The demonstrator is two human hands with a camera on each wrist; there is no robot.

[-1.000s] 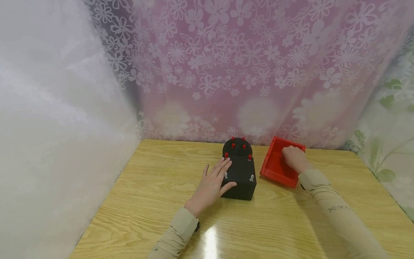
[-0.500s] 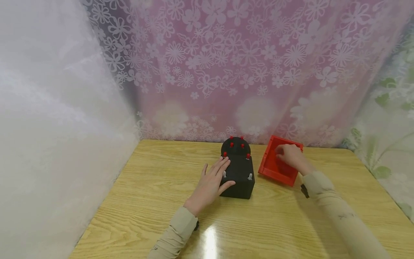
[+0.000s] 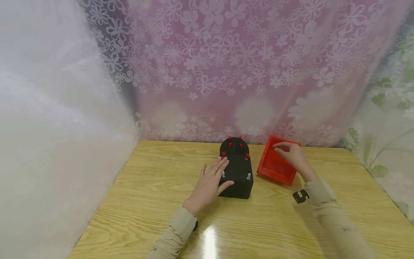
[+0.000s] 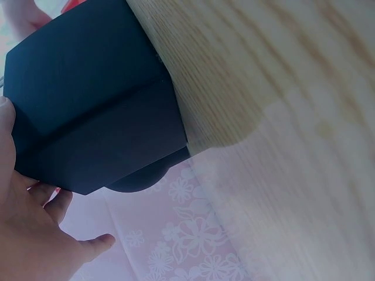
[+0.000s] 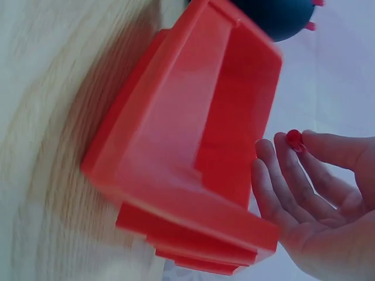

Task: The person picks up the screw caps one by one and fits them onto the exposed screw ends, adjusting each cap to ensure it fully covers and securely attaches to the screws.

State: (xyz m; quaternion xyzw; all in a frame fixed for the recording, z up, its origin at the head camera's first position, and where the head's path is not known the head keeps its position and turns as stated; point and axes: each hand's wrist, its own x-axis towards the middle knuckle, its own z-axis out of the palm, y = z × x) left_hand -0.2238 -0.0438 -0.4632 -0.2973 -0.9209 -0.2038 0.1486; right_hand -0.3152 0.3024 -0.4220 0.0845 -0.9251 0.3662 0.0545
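A black box (image 3: 237, 169) with a rounded upright back stands on the table. Several small red pegs (image 3: 247, 155) stick out of its back part, and two pale grey pegs (image 3: 248, 176) stand near its front edge. My left hand (image 3: 208, 183) rests on the box's left side and top, fingers stretched out. Over the red bin (image 3: 275, 174), my right hand (image 3: 292, 155) pinches a small red peg (image 5: 295, 139) between thumb and fingertips. The right wrist view shows that peg outside the bin's rim; the bin's floor is partly hidden there.
The wooden table (image 3: 145, 201) runs up to a pink flowered curtain (image 3: 207, 90) behind the box and bin. A pale sheet (image 3: 64, 126) hangs on the left, a leafy patterned one (image 3: 385, 151) on the right. A narrow gap separates box and bin.
My right hand has lifted up out of the red bin, its fingers now pinching the small red peg. The left hand stays on the black box. The whole view has shifted slightly.
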